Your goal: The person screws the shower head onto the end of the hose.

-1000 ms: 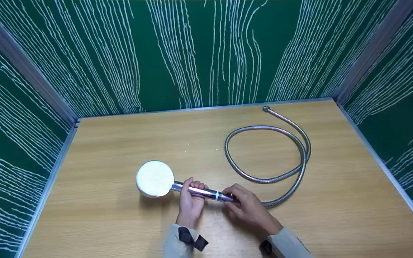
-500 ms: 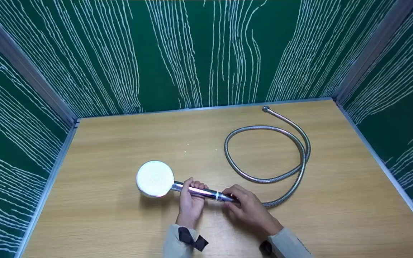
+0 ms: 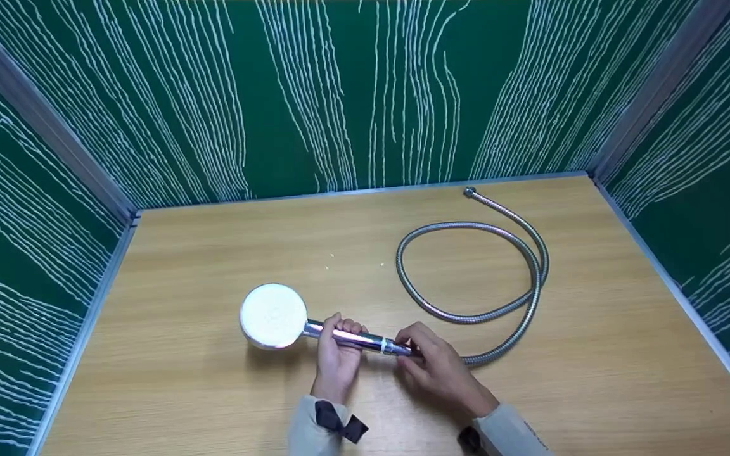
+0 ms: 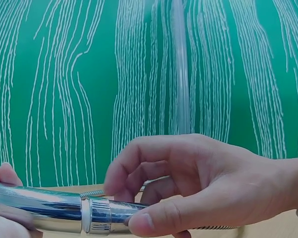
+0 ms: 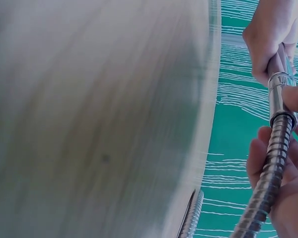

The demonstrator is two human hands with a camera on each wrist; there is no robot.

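Observation:
A handheld shower head (image 3: 273,315) with a round white face and chrome handle is held low over the table, face up. My left hand (image 3: 338,361) grips the handle, fingers curled round it. My right hand (image 3: 441,367) pinches the tapered chrome hose connector (image 4: 120,211) at the handle's end between thumb and fingers. A thin white ring (image 4: 85,215) shows between handle and connector in the left wrist view. From the connector runs a ribbed metal shower hose (image 5: 270,173), passing along the right palm in the right wrist view.
The hose makes a loop on the right of the wooden table (image 3: 200,253), and its free end with a nut (image 3: 470,192) lies near the back edge. Green panels (image 3: 403,95) with white wavy lines enclose the back and sides. Tiny white specks dot the tabletop.
Both hands and the shower head stay in nearly the same place. Only the right fingers shift very slightly at the connector.

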